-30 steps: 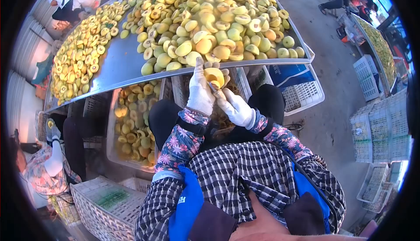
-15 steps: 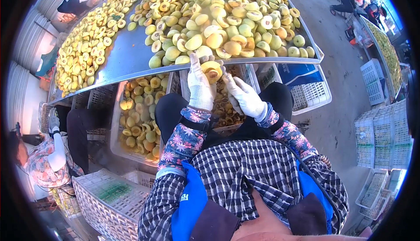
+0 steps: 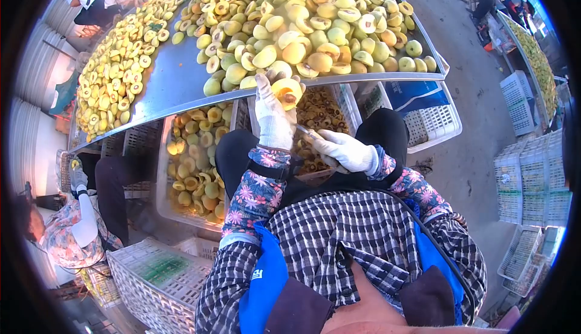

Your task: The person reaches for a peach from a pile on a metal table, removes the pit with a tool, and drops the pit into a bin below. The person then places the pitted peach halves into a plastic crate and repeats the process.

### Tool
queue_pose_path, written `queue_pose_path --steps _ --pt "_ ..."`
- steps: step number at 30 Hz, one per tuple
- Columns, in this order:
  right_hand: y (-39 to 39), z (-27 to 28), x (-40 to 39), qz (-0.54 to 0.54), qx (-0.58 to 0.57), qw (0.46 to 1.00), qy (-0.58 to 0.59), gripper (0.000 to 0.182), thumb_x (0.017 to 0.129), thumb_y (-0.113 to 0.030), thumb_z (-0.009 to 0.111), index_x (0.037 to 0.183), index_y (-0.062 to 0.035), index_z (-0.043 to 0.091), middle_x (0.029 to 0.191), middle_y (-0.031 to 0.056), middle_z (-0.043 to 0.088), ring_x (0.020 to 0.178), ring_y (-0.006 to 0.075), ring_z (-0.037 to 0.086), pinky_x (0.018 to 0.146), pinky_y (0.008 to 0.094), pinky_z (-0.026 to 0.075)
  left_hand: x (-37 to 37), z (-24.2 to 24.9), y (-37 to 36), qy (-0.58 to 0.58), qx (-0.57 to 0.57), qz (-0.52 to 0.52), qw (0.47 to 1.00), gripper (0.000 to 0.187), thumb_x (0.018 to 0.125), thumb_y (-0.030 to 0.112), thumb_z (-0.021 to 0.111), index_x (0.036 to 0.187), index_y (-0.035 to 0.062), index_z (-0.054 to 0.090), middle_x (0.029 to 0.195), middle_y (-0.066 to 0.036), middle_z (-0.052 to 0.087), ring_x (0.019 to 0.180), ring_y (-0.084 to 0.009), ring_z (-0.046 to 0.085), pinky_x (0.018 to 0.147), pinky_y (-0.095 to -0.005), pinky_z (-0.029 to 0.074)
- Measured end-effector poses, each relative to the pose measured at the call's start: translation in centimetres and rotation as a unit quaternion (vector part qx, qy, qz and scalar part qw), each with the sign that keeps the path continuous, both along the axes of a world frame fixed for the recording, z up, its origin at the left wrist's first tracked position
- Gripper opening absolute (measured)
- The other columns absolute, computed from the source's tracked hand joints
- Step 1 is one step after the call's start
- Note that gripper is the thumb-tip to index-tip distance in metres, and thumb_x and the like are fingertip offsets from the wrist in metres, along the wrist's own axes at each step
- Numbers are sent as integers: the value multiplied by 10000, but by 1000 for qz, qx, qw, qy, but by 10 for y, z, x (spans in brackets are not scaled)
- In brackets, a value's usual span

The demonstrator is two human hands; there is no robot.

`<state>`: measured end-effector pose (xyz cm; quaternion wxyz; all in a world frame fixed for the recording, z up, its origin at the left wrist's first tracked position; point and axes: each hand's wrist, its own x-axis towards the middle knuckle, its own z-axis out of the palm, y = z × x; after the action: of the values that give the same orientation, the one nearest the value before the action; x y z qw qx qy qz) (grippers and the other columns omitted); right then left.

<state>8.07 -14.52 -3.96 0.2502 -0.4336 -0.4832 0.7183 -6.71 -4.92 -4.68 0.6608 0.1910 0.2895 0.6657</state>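
My left hand (image 3: pixel 273 119), in a white glove, holds a halved yellow stone fruit, apricot-like (image 3: pixel 289 88), at the table's front edge. The cut face is towards me, with a brown stone or hollow in its middle. Lower and to the right, my gloved right hand (image 3: pixel 345 152) is closed round a small knife (image 3: pixel 305 132). Its thin metal blade points up and left at my left hand, apart from the fruit. Whole and halved fruits (image 3: pixel 302 37) are heaped on the metal table (image 3: pixel 172 82) just beyond my hands.
Below the table stand a crate of fruit halves (image 3: pixel 196 170) and a crate of brownish pieces (image 3: pixel 318 113), between my knees. Stacked crates (image 3: pixel 154 270) are at my left and more crates (image 3: pixel 526 176) at right. A co-worker (image 3: pixel 75 231) sits on the left; other people are farther back.
My right hand has drawn down and away from the fruit, and the blade now shows. My left hand has shifted slightly left, keeping the fruit, whose cut face is tilted differently.
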Motion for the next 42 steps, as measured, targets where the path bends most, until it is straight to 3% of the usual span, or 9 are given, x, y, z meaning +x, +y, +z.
queue_pose_path --steps 3,7,14,19,25,26,27,29,42 --pt "2 -7 11 -108 44 992 47 339 963 -365 510 1153 -85 498 711 -17 499 517 49 426 460 196 341 2 -2 2 4 5 -11 1000 600 890 533 560 1198 25 471 1095 -111 564 947 -268 615 827 -420 526" --pt "34 0 6 -224 475 820 -228 509 817 -293 690 1218 -52 490 897 198 628 792 360 639 703 412 500 12 -7 -10 100 31 -40 994 595 941 503 496 1258 0 465 1155 -123 561 1025 -223 579 884 -342 489" --pt "47 -15 -9 -192 611 723 -259 302 789 -142 686 1054 -77 558 890 110 635 754 263 653 653 356 523 14 -18 -8 67 -32 -139 987 442 957 403 523 1217 46 509 1120 -76 606 997 -208 594 891 -311 478" --pt "40 -18 -26 -399 172 866 249 259 832 -11 629 1052 -65 506 792 -1 580 532 70 501 484 195 421 16 -9 -14 34 -104 -116 987 409 947 415 536 1163 67 532 1034 -56 609 922 -192 596 868 -309 488" --pt "43 -36 22 -273 225 935 32 367 821 -148 699 1121 -48 512 878 39 623 725 101 580 645 238 460 -50 1 -15 13 -20 -51 998 251 947 334 558 1023 97 582 874 -50 611 816 -228 621 764 -361 513" --pt "38 -41 28 -214 262 937 -93 470 802 -221 735 1165 -29 505 943 72 645 876 144 629 781 284 494 -81 1 -16 359 92 60 927 231 939 291 576 1021 75 596 894 -56 619 828 -222 622 765 -334 509" --pt "28 -29 33 -182 328 895 -240 486 816 -275 718 1183 -33 510 956 114 645 876 181 641 797 297 497 -110 3 -19 653 186 161 717 212 930 247 594 1018 54 611 914 -61 627 841 -217 622 766 -307 506" --pt "20 -36 40 -189 324 893 -250 490 828 -314 699 1186 -37 514 945 139 641 856 218 641 777 315 499 -153 12 -21 553 122 188 802 263 899 194 627 1091 14 623 1032 -103 639 926 -220 619 824 -293 488" --pt "7 -29 19 -108 232 949 -186 407 862 -284 667 1144 -21 539 873 118 638 790 206 621 742 323 485 -53 -1 103 841 202 -1 502 521 789 325 682 1215 53 556 1186 -170 589 1126 -333 533 969 -422 419"
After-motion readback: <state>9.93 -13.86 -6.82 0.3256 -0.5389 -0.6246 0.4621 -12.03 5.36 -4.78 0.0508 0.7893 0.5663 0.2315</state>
